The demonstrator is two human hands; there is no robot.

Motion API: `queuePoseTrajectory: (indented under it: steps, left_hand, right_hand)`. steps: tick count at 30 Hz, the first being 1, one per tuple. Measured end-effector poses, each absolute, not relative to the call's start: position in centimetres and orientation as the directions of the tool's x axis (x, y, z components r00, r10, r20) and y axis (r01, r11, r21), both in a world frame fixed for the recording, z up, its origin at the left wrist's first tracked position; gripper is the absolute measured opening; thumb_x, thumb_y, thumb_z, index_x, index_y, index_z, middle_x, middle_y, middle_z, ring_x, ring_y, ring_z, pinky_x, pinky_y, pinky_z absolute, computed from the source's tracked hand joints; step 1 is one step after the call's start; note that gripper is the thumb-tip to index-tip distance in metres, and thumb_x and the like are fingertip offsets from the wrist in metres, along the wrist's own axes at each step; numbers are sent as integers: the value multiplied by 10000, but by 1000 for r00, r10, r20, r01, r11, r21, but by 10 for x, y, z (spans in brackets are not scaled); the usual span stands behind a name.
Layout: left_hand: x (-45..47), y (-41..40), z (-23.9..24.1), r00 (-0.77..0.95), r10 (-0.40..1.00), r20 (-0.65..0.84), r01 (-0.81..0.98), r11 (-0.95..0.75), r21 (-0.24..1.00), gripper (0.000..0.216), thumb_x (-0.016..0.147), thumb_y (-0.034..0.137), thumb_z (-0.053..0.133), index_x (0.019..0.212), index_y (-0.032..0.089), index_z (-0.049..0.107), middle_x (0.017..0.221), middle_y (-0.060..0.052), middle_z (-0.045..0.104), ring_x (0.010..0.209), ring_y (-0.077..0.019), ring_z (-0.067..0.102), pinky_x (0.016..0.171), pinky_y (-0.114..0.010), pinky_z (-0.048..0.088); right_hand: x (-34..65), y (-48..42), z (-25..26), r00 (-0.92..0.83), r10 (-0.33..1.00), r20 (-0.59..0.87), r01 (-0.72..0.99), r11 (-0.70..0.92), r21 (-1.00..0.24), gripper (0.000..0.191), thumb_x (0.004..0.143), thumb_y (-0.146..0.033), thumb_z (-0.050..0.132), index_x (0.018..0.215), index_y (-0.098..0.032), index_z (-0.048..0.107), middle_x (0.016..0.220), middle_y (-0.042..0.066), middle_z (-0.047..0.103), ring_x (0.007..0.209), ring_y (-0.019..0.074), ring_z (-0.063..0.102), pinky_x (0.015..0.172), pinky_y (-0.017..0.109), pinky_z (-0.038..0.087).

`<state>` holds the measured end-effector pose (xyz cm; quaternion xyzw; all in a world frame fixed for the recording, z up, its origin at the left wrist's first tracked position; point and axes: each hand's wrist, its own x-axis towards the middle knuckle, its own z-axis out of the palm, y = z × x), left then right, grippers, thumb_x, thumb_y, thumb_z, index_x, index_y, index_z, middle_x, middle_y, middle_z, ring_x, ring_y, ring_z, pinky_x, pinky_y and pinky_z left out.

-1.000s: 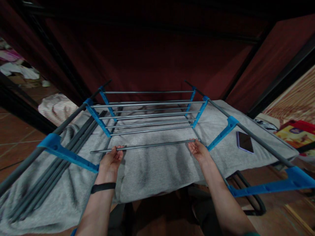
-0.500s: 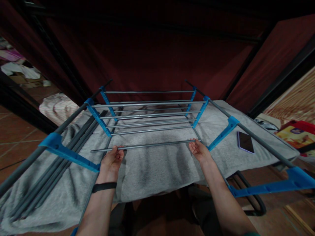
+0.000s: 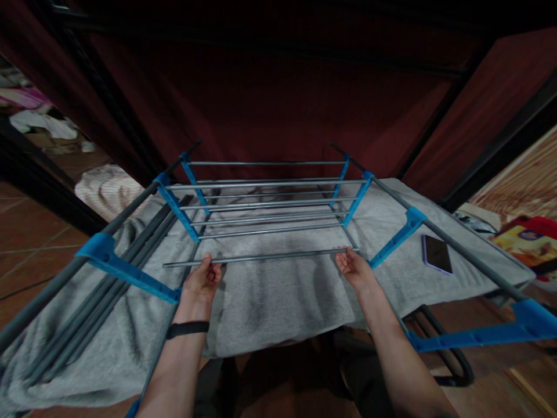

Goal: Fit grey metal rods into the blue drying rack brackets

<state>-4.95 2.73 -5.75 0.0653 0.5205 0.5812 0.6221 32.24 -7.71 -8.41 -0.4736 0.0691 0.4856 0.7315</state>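
A thin grey metal rod [image 3: 270, 256] is held level just in front of the blue-and-grey drying rack frame [image 3: 270, 200]. My left hand [image 3: 201, 284] is closed on the rod near its left end, a black band on that wrist. My right hand [image 3: 353, 269] pinches the rod's right end, beside a blue bracket arm [image 3: 394, 238] of the rack. Several rods sit fitted across the rack's far section between blue side pieces.
A grey towel [image 3: 278, 302] covers the table under the rack. Several loose dark rods [image 3: 100, 296] lie on the towel at left. A phone [image 3: 436, 253] lies face up at right. Blue brackets [image 3: 126, 273] [image 3: 483, 334] jut out on both sides. Clothes lie on the tiled floor at left.
Both hands and the rod have shifted slightly away from me toward the rack; the view has drifted a little to the left.
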Motion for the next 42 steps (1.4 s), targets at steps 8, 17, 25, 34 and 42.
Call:
queuePoseTrajectory:
  steps: [8,17,25,34,42]
  left_hand:
    - [-49,27,-57,-212,800,-561,-660,306,686,152,845,81,587,706,140,567,529,21,558,426,-83,545,371,-143,429]
    - [-45,25,-55,-299,790,-536,-615,270,740,165,853,107,564,695,137,530,540,20,537,422,-75,506,389,-159,440]
    - [-46,24,-59,-314,856,-410,-572,174,802,230,935,131,395,764,145,549,689,-45,629,610,-129,620,522,-217,517]
    - [-39,16,-57,-347,889,-300,-501,95,860,167,857,200,608,716,148,534,632,-31,630,537,-100,594,507,-201,468]
    - [-26,12,-66,-350,914,-206,-432,38,901,362,689,388,774,651,151,502,543,-26,612,488,-107,585,480,-203,428]
  right_hand:
    - [321,-77,-83,522,642,-561,-772,76,-631,175,914,-136,466,781,-176,573,670,-14,662,601,66,636,627,183,571]
    - [323,-78,-87,544,645,-537,-755,96,-649,136,892,-116,488,811,-180,575,687,-12,665,627,71,642,635,191,579]
    - [327,-79,-90,559,640,-527,-736,92,-671,168,884,-110,489,784,-208,583,711,-22,667,647,73,640,672,201,575]
    - [330,-79,-93,548,629,-551,-735,47,-677,205,896,-102,446,773,-185,587,716,0,658,644,84,647,651,201,582]
    - [337,-76,-103,531,626,-571,-743,21,-669,222,899,-86,423,785,-157,600,770,17,654,683,88,660,653,211,595]
